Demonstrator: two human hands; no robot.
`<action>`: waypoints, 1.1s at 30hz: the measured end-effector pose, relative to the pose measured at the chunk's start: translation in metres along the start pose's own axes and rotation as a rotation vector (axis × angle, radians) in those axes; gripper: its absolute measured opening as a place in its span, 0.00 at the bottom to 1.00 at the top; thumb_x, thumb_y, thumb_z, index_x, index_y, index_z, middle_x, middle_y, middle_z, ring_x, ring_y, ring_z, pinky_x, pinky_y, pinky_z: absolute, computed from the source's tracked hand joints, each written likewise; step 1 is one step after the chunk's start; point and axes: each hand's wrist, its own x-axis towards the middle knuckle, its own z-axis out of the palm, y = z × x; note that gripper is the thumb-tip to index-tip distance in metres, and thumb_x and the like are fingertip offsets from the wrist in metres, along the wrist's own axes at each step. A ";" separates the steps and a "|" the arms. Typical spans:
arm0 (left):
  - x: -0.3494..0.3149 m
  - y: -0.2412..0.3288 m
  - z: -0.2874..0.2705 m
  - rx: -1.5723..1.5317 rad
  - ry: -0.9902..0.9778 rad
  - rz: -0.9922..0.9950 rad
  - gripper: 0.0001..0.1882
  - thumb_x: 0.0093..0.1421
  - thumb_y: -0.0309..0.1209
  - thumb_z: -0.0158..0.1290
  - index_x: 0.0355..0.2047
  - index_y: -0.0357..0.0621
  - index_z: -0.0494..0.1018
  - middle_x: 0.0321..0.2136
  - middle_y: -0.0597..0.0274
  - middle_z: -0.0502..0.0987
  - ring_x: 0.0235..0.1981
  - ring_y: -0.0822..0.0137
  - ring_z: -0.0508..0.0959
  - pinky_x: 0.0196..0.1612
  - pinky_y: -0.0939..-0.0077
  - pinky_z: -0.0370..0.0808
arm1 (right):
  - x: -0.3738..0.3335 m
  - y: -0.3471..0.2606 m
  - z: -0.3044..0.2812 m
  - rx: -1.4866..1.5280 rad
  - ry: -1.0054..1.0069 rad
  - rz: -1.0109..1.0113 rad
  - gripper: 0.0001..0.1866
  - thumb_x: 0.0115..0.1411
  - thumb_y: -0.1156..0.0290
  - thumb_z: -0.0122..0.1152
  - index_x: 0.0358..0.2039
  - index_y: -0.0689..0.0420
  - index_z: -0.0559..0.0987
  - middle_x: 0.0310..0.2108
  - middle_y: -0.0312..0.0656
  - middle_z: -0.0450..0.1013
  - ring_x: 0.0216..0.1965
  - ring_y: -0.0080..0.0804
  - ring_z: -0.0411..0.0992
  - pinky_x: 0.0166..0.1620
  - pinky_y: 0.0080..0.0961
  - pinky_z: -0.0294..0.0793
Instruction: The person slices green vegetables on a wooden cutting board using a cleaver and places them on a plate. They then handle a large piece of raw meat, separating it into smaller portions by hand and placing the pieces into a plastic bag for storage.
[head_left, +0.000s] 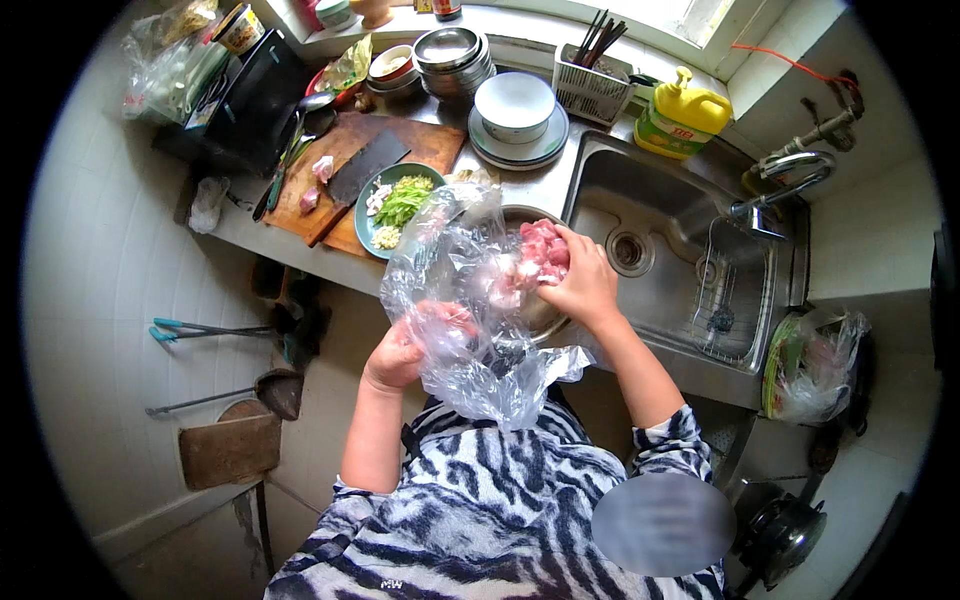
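Note:
My left hand (400, 352) is closed on a clear plastic bag (470, 330), which hangs in front of me over the counter's edge. In my right hand (582, 275) is a lump of raw pink meat (543, 252), gripped between thumb and fingers beside the bag. More pale meat shows at the bag, though whether it lies inside I cannot tell. Under the meat is a metal bowl (546, 318), mostly hidden by the bag and my right hand. A green plate (372, 195) with chopped green vegetable and pale minced bits stands just left of the bag.
Left lies a wooden cutting board (433, 138) with a cleaver (368, 165). Behind are stacked bowls (515, 103), metal basins (450, 62) and a chopstick basket (590, 95). A steel sink (610, 190) with a faucet (790, 175) lies right, a yellow jug (683, 115) behind it.

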 end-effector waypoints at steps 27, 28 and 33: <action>0.125 0.009 0.084 0.349 -0.328 -0.117 0.35 0.47 0.41 0.67 0.52 0.37 0.68 0.53 0.53 0.71 0.55 0.59 0.71 0.59 0.62 0.65 | -0.038 0.195 -0.048 1.595 0.122 0.624 0.32 0.50 0.55 0.61 0.52 0.58 0.71 0.40 0.48 0.75 0.30 0.37 0.77 0.27 0.31 0.80; 0.126 0.010 0.083 0.372 -0.322 -0.111 0.35 0.47 0.40 0.68 0.52 0.37 0.68 0.53 0.54 0.71 0.55 0.59 0.71 0.59 0.62 0.65 | -0.041 0.180 -0.061 1.739 0.050 0.577 0.33 0.49 0.53 0.61 0.52 0.59 0.71 0.40 0.48 0.75 0.29 0.37 0.77 0.26 0.30 0.80; 0.134 0.006 0.095 0.459 -0.295 -0.130 0.37 0.45 0.42 0.69 0.52 0.39 0.69 0.53 0.51 0.69 0.56 0.56 0.70 0.58 0.59 0.66 | -0.033 0.220 -0.048 1.448 0.174 0.677 0.30 0.50 0.56 0.60 0.51 0.59 0.72 0.39 0.47 0.76 0.27 0.36 0.77 0.25 0.28 0.78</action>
